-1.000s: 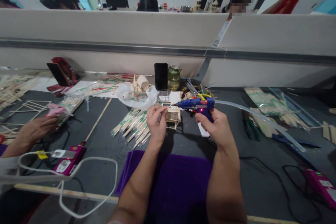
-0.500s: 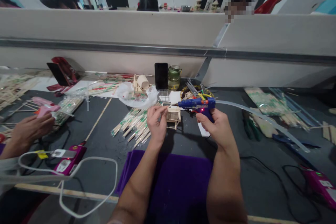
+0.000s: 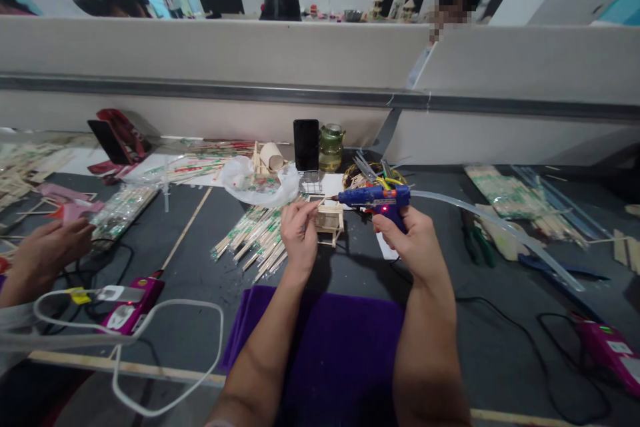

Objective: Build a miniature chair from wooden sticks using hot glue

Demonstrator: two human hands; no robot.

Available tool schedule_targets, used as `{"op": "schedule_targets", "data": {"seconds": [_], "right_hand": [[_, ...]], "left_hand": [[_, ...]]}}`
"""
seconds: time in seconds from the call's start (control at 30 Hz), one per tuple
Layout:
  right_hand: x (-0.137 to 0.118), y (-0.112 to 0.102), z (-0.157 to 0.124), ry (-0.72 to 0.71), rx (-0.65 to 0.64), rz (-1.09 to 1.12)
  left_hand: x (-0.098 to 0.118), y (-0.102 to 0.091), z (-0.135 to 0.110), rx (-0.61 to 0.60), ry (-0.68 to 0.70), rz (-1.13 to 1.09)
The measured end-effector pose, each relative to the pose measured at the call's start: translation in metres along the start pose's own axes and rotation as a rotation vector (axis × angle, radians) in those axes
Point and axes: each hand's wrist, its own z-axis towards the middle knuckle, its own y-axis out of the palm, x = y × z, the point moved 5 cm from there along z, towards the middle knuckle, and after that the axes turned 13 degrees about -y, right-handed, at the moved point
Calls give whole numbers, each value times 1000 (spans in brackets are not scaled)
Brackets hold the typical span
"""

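Note:
My right hand (image 3: 419,240) is wrapped round the handle of a blue hot glue gun (image 3: 370,197), which points left with a red light lit. A long clear glue stick (image 3: 470,203) runs out of its back end. Pinched in the fingers of my left hand (image 3: 300,233) is a thin wooden stick (image 3: 320,201), its end at the gun's nozzle. Just behind and below, a small wooden stick frame (image 3: 330,225) stands on the dark table, partly hidden by my left hand. Bagged wooden sticks (image 3: 255,240) lie left of it.
A phone (image 3: 306,145) stands upright beside a green glass jar (image 3: 331,147). Pliers (image 3: 477,240) and packed sticks (image 3: 515,197) lie to the right. A purple cloth (image 3: 345,347) lies in front. At left, a co-worker's hand (image 3: 55,243) holds a pink glue gun (image 3: 73,203) near a white cable (image 3: 220,327).
My hands, the glue gun and the stick stay almost still. The co-worker's hand with the pink glue gun has shifted left. Beyond the partition, a raised arm has gone from view.

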Motion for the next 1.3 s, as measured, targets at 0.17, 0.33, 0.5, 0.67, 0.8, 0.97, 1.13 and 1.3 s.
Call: {"op": "schedule_targets", "data": {"seconds": [0.17,0.33,0.5,0.67,0.8,0.97,1.13,1.3], "right_hand": [[-1,1,0,0,-6,0],[-1,1,0,5,-11,6],[-2,2,0,10,-10,11],[-5,2,0,14,-6,28],[-4,3,0,22,-3,42],[-1,4,-1,41,-3,83],[2,5,-3,50,64,233],[4,7,-5,48,61,349]], "left_hand": [[0,1,0,-11,-1,4],[2,1,0,-13,6,-4],[3,2,0,-16,3,13],[5,2,1,-19,10,19],[7,3,1,-37,12,15],[9,3,0,-53,8,-5],[1,5,1,-67,-158,-137],[-18,7,5,-50,-525,-596]]}}
